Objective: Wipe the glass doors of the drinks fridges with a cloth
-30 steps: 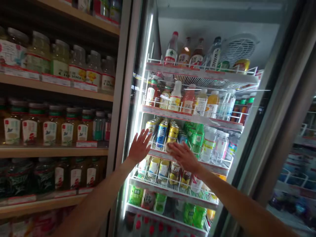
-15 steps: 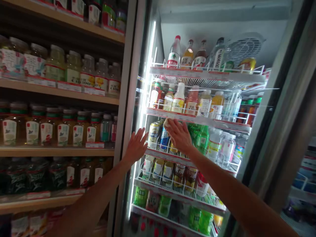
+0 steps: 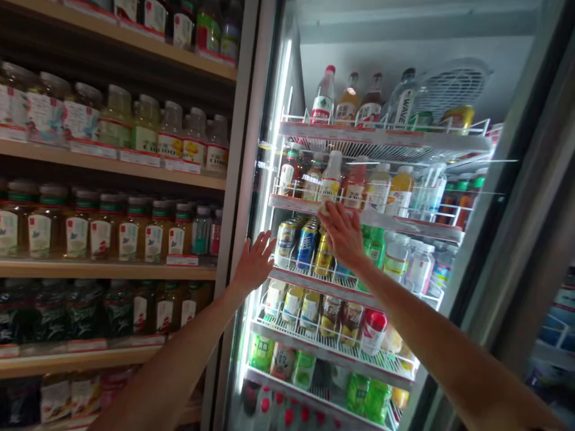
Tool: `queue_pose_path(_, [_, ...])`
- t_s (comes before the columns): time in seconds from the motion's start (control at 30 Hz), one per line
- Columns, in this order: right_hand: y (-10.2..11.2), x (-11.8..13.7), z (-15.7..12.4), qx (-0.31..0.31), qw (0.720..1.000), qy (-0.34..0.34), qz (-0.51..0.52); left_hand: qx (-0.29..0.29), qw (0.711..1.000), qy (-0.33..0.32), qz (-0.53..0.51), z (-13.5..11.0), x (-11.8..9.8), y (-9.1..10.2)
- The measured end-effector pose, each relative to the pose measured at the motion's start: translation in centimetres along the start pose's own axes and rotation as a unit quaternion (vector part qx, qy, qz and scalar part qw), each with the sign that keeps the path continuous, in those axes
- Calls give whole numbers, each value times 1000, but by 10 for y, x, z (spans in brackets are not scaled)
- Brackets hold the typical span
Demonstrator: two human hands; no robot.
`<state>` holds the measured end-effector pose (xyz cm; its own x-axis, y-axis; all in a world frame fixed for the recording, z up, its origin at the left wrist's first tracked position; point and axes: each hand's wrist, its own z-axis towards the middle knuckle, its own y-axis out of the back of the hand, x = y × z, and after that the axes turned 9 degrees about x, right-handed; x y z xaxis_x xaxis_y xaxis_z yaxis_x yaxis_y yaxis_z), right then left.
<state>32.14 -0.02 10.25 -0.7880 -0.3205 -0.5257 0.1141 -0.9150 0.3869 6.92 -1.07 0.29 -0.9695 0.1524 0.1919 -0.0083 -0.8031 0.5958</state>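
Note:
My right hand (image 3: 344, 233) is raised in front of the lit drinks fridge, its fingers over a small pale cloth (image 3: 324, 207). Most of the cloth is hidden under the fingers. It appears pressed to the fridge's glass door (image 3: 265, 149), near the front strip of the second rack. Lower and to the left, my left hand (image 3: 255, 262) has its fingers spread and seems to rest against the glass by the door's left side; it holds nothing. Behind the glass, drink cans (image 3: 306, 244) and a green bottle pack (image 3: 372, 246) stand close to my right hand.
Wire racks (image 3: 359, 294) of bottles and cans fill the fridge. A bright light strip (image 3: 278, 102) runs down its left inside edge. Left of the metal frame (image 3: 238, 120), wooden shelves (image 3: 112, 270) carry rows of bottles. A dark door edge (image 3: 507, 197) stands at the right.
My right hand has moved up and to the right with the cloth, from in front of the cans to the second rack's edge. My left hand stays almost in place.

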Motion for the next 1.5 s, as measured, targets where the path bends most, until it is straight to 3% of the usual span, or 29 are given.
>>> queue_pose_path(0.1, [0, -2, -6, 12, 1000, -10, -3, 16, 1000, 3, -8, -1, 1, -1])
queue_pose_path(0.27, [-17, 20, -77, 88, 981, 170, 15, 53, 998, -7, -33, -1, 0, 3])
queue_pose_path(0.33, [-7, 4, -82, 86, 986, 141, 12, 71, 997, -5, -43, 0, 0, 6])
queue_pose_path(0.43, [13, -41, -71, 26, 998, -50, -10, 93, 994, 0, -56, 0, -1, 6])
queue_pose_path(0.5, [19, -62, -78, 3, 994, -107, -18, 94, 993, -2, -72, 1, -1, 5])
queue_pose_path(0.67, [8, -49, -170, 70, 995, -41, 64, 74, 991, -20, -112, 2, 0, -3])
queue_pose_path(0.73, [8, -49, -192, 96, 990, -40, 97, 75, 990, -21, -114, 2, 0, -5])
queue_pose_path(0.8, [17, -65, -189, 70, 990, -90, 79, 79, 990, -16, -113, 2, -1, -6])
queue_pose_path(0.9, [35, -99, -166, -16, 980, -198, 12, 84, 990, -2, -111, 2, -4, -4])
queue_pose_path(0.97, [39, -104, -168, -43, 972, -229, -8, 86, 990, 7, -110, 2, -7, -2])
queue_pose_path(1.17, [7, -70, -242, -39, 981, -185, -42, 69, 990, 26, -122, 0, -14, -2])
queue_pose_path(1.23, [7, -84, -236, -46, 978, -196, -60, 53, 989, 23, -133, 0, -13, -7])
queue_pose_path(1.37, [26, -118, -197, -101, 951, -281, -80, 26, 990, 22, -134, 1, -9, -16])
queue_pose_path(1.43, [28, -109, -198, -92, 954, -273, -83, 14, 991, 19, -131, 1, -8, -19])
queue_pose_path(1.5, [21, -84, -216, -59, 970, -220, -83, 8, 991, 19, -134, 1, -8, -20])
